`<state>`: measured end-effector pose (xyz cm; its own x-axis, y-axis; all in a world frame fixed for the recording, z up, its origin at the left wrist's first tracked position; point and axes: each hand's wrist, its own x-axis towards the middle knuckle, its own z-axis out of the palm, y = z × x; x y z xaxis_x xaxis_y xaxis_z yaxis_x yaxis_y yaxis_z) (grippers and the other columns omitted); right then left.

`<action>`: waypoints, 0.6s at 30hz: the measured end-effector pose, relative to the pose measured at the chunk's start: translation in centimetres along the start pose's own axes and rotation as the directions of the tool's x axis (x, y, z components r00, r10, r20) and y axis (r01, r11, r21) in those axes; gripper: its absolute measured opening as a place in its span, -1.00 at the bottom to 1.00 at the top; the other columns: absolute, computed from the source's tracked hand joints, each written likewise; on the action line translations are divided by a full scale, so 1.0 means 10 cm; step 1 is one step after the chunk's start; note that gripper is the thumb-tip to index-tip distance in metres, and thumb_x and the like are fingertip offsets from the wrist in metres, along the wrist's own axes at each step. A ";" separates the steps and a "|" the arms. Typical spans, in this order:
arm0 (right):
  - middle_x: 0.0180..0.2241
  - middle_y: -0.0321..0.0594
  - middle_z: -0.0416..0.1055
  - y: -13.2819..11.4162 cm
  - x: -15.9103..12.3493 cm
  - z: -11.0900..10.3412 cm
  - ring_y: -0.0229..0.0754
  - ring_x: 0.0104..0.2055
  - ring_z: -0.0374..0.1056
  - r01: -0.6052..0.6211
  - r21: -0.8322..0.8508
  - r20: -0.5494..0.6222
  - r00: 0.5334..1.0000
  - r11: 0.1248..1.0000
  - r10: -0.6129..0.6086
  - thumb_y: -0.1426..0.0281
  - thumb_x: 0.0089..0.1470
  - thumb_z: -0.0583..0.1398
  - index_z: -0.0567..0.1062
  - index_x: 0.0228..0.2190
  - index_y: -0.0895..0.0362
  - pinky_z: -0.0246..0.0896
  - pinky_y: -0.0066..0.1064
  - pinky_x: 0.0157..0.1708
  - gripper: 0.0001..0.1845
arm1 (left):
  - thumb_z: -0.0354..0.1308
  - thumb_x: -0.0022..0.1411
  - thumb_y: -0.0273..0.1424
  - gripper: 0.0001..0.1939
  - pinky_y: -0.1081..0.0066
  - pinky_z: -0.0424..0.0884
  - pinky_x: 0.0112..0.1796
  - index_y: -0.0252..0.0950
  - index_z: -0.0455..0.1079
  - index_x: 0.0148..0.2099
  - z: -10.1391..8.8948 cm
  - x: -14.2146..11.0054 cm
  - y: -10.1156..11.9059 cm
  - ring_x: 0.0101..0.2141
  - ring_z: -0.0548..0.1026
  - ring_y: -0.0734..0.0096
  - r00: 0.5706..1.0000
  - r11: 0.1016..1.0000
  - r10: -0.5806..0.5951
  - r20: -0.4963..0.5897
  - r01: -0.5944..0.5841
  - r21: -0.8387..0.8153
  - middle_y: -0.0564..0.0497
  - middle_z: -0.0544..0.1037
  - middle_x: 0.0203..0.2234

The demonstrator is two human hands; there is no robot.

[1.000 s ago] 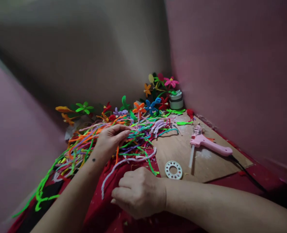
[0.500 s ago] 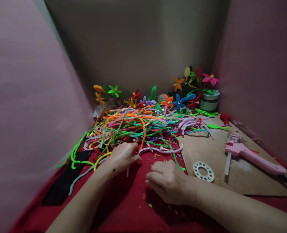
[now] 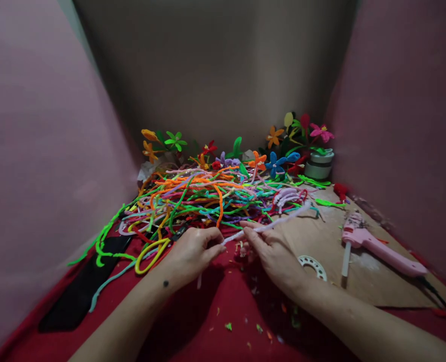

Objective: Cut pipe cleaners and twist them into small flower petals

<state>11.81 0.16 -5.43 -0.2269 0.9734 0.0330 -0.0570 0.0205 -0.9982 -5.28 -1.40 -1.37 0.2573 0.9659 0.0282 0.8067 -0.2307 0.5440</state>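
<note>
A pale lilac pipe cleaner (image 3: 279, 220) stretches between both hands and runs up to the right over the board. My left hand (image 3: 192, 251) pinches its near end. My right hand (image 3: 273, 251) pinches it a little further along, fingers closed round it. Just behind the hands lies a big tangle of coloured pipe cleaners (image 3: 203, 198). A small red piece sits under my right fingers; I cannot make out what it is.
Finished pipe-cleaner flowers (image 3: 275, 161) line the back wall, some in a small pot (image 3: 320, 163). A brown board (image 3: 358, 266) at right holds a pink glue gun (image 3: 377, 246) and a white ring (image 3: 313, 265). Red cloth (image 3: 223, 322) covers the near floor, with a black strip (image 3: 79, 291) at left.
The view has swung left. Both hands came together and took hold of the lilac pipe cleaner, lifting it off the cloth; before, my right hand lay on the red cloth.
</note>
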 end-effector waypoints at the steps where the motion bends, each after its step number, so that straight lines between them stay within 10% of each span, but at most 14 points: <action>1: -0.57 -0.25 0.41 -0.02 0.03 -0.02 -0.27 -0.54 0.32 -0.002 0.095 -0.018 1.000 0.995 0.004 0.23 -0.01 0.17 0.49 -0.30 0.22 0.22 -0.46 -0.52 -0.68 | 0.04 0.09 -0.31 -0.80 0.54 0.09 -0.56 -0.28 0.41 -0.46 0.01 -0.01 0.02 -0.61 0.22 0.52 1.000 1.000 0.001 0.009 -0.001 -0.010 0.13 0.30 -0.69; 7: -0.50 -0.16 0.46 -0.21 0.23 -0.20 -0.21 -0.39 0.40 -0.090 0.732 0.023 0.994 0.676 0.107 0.41 0.05 0.13 0.46 -0.47 0.22 0.30 -0.31 -0.25 -0.84 | -0.01 0.14 -0.27 -0.72 0.55 0.05 -0.55 -0.32 0.27 -0.53 -0.01 -0.02 0.00 -0.62 0.12 0.58 0.987 0.994 -0.009 0.161 0.026 -0.103 0.17 0.13 -0.70; 18: -0.81 -0.49 -0.03 -0.47 0.38 -0.57 -0.45 -0.78 -0.16 0.052 0.826 -0.090 0.995 0.561 0.041 0.45 0.21 -0.06 0.41 -0.40 0.27 -0.16 -0.59 -0.77 -0.70 | 0.09 0.10 -0.22 -0.72 0.55 -0.08 -0.61 -0.37 0.37 -0.42 -0.16 0.01 -0.13 -0.63 0.00 0.63 0.936 0.824 -0.042 0.348 0.229 -0.518 0.17 0.11 -0.68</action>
<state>16.80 5.04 -0.92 -0.1408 0.9900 -0.0124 -0.8471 -0.1270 -0.5161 -7.20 -0.84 -0.76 0.3927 0.8733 -0.2884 0.4485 0.0920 0.8891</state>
